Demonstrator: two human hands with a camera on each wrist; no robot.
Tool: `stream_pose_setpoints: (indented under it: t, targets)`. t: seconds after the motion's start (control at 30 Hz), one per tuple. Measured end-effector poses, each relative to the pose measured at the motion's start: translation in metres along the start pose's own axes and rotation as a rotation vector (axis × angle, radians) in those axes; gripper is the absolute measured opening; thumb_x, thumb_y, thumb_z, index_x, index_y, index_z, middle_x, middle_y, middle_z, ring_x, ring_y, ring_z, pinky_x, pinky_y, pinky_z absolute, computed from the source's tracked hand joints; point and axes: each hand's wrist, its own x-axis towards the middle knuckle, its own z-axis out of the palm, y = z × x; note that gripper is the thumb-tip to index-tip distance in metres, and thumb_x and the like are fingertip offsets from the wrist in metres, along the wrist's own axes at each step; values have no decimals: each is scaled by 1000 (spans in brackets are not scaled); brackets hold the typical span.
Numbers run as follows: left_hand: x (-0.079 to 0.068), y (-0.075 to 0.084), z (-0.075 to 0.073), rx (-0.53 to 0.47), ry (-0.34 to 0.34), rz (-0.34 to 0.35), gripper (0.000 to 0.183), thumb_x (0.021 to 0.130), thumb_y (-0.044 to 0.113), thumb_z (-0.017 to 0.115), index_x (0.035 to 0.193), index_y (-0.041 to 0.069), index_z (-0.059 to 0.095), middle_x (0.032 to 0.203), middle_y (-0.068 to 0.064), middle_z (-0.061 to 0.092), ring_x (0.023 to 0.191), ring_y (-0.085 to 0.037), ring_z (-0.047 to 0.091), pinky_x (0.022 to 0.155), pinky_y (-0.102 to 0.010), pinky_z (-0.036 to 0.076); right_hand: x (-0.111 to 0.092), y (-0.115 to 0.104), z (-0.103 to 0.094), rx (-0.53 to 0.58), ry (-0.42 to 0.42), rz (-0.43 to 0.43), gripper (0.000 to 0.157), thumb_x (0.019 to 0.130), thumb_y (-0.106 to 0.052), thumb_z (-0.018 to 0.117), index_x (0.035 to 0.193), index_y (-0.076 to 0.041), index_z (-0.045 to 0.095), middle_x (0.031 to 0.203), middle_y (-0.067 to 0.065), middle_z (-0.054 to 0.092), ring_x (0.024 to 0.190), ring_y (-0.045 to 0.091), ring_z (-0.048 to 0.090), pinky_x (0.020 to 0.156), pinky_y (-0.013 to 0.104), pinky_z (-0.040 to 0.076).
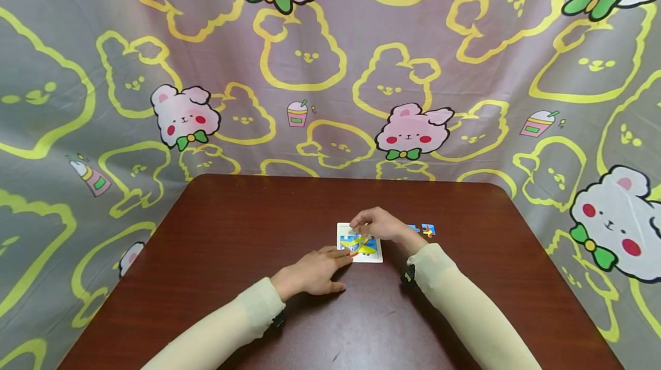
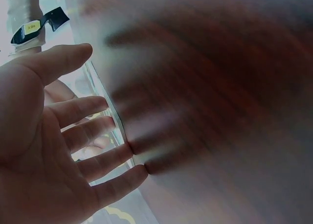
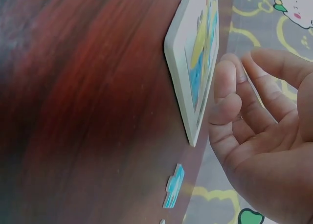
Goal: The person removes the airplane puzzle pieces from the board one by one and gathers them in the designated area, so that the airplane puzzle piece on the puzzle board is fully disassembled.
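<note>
A square puzzle board (image 1: 379, 259) with a pale border lies flat on the table, its picture a yellow plane on blue. My left hand (image 1: 312, 272) lies palm down at its lower left corner, fingers extended and fingertips on its edge. Above the board's upper part hovers my right hand (image 1: 381, 225), with fingers curled and thumb tip close to the index finger. Between those fingers a thin pale edge of a puzzle piece (image 3: 254, 87) shows in the right wrist view; its face is hidden. Pale backing shows in the board's upper left.
Right of the board, two loose puzzle pieces (image 1: 428, 229) lie on the table, one partly behind the right wrist. The dark brown table (image 1: 248, 215) reaches back to a curtain (image 1: 320, 146) printed with cartoon bears and rabbits.
</note>
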Motion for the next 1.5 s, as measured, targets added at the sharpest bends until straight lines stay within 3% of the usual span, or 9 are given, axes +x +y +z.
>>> stream_pose_setpoints:
  t: [0.17, 0.4, 0.67, 1.0, 1.5]
  targets:
    - [0, 0, 0, -3, -7, -1, 64, 91, 44, 67, 147, 18, 51, 156, -2, 46, 142, -28, 44, 106, -48, 48, 2, -1, 4, -5, -24, 2, 17, 94, -11, 66, 108, -8, 74, 103, 7, 75, 81, 14, 65, 68, 29, 55]
    - [0, 1, -1, -1, -6, 6, 63, 91, 44, 67, 147, 18, 51, 155, -3, 47, 142, -29, 44, 106, -47, 48, 4, 0, 8, 11, -53, -42, 25, 87, 3, 60, 108, -2, 73, 102, 12, 76, 89, 13, 67, 69, 29, 57]
    - [0, 0, -1, 7, 1, 7, 63, 91, 44, 67, 147, 18, 52, 155, -3, 47, 143, -29, 44, 108, -45, 47, 7, 0, 12, -16, -46, -81, 29, 81, 7, 60, 105, 0, 73, 97, 14, 76, 85, 11, 65, 67, 26, 55]
    - [1, -1, 0, 0, -7, 6, 64, 92, 44, 67, 148, 18, 51, 156, -3, 46, 143, -29, 44, 108, -46, 47, 7, -4, 9, -20, -34, -62, 16, 92, -5, 65, 105, -5, 75, 99, 8, 75, 87, 10, 64, 70, 25, 53]
    - [2, -1, 0, -3, -16, -2, 63, 92, 45, 67, 147, 20, 51, 156, -1, 46, 143, -28, 43, 106, -47, 48, 9, -2, 13, -29, -10, -88, 17, 86, 2, 67, 101, -3, 75, 92, 10, 75, 81, 9, 65, 69, 22, 53]
